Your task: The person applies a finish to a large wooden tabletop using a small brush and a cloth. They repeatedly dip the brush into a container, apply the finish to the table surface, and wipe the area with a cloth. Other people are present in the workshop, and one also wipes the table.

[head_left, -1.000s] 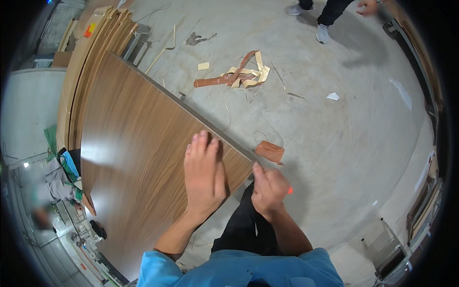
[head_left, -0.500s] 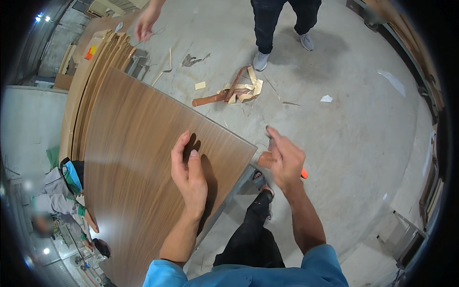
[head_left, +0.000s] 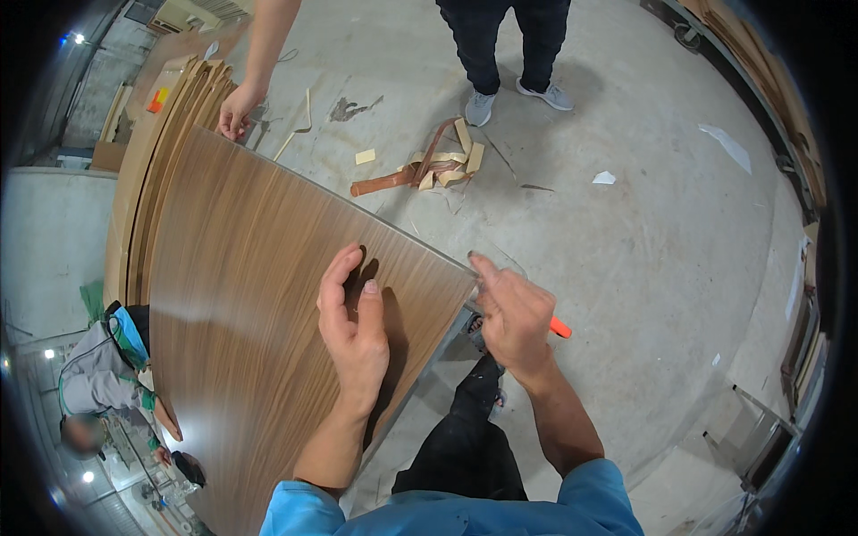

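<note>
A large wood-grain panel [head_left: 259, 295] lies in front of me, its near corner pointing right. Above its surface hovers my left hand [head_left: 354, 326], fingers loosely curved with gaps between them and nothing in the palm; its shadow falls on the panel. At the panel's right corner, my right hand [head_left: 517, 317] is closed round a tool with a bright orange end [head_left: 560, 328] sticking out beside the palm. The rest of that tool is hidden by the fingers. Another person's hand [head_left: 238, 112] is at the panel's far corner.
Standing brown boards [head_left: 170, 179] line the far left. On the concrete floor lies a tangle of brown and cream strips [head_left: 438, 165], near another person's grey shoes [head_left: 480, 108]. A person in grey [head_left: 98, 371] is at the left, and a wheeled rack [head_left: 686, 36] stands far right.
My right hand has moved left, up to the panel's corner. The other person's hand has come down to the far corner. The standing person's feet have shifted. My left hand has barely moved.
</note>
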A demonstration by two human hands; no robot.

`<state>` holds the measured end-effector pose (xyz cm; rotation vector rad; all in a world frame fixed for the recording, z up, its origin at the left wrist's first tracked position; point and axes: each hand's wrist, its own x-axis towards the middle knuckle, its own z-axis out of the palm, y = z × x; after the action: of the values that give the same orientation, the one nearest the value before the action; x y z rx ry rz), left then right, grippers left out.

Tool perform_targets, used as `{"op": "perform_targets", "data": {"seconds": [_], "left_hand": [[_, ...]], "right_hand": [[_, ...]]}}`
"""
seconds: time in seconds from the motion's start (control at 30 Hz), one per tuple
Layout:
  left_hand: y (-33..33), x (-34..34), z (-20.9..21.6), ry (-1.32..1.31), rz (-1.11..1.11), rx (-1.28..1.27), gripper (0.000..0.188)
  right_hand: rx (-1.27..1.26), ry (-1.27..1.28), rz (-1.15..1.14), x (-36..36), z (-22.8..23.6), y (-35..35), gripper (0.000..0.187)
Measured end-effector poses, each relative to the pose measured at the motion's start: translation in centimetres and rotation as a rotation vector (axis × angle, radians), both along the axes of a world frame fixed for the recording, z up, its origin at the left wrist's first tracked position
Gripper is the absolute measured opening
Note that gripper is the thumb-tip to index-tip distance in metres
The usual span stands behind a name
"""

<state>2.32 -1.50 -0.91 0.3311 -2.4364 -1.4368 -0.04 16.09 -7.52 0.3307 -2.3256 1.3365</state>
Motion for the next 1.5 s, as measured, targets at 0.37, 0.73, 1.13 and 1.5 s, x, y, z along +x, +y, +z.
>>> {"op": "perform_targets", "data": {"seconds": [0.37, 0.73, 1.13, 1.5], "left_hand": [[-0.2, 0.3, -0.2, 0.005, -0.018, -0.054, 0.037], [-0.3, 1.0, -0.3, 0.018, -0.039, -0.106, 0.039], [-0.3, 1.4, -0.1, 0.015, -0.024, -0.155, 0.037], [-0.6, 0.7, 0.2, 0.01, -0.06, -0.191, 0.038]], "right_hand": [[0.11, -0.258, 0.119, 1.4, 1.8, 0.5, 0.031], [0.039, -0.153, 0.143, 1.9, 1.2, 1.8, 0.03], [-0.258, -0.297, 0.518, -2.0, 1.3, 4.0, 0.027], [0.031, -0.043, 0.91, -10.9, 1.0, 1.3, 0.037]]}}
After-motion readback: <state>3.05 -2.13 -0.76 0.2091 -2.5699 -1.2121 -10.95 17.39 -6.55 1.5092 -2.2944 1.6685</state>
